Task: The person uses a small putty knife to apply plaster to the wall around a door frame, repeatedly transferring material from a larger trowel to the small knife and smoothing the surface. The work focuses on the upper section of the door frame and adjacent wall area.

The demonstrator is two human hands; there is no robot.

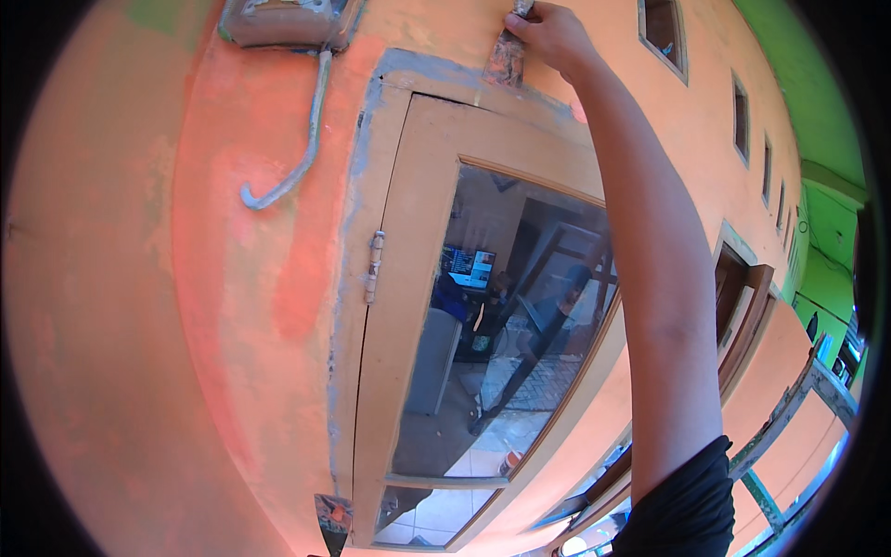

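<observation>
My right hand [548, 35] is closed around a paint-spattered scraper [504, 63] at the top of the view, its blade against the orange wall on the grey-patched band [427, 67] over a doorframe. My bare forearm reaches up from the lower right. Below is a beige door [380, 390] with a glass pane showing a room with a screen and reflections, and a hinge [373, 267] on its left edge. At the bottom edge another smeared blade [332, 515] with a dark lower part points upward; whatever holds it is out of frame. My left hand is not visible.
A meter-like box [283, 20] with a bent pipe [306, 158] is mounted at upper left. Small window openings [741, 116] run along the wall to the right, above another doorway [742, 297]. A stained ladder-like frame [789, 418] stands at lower right, near a green wall [826, 241].
</observation>
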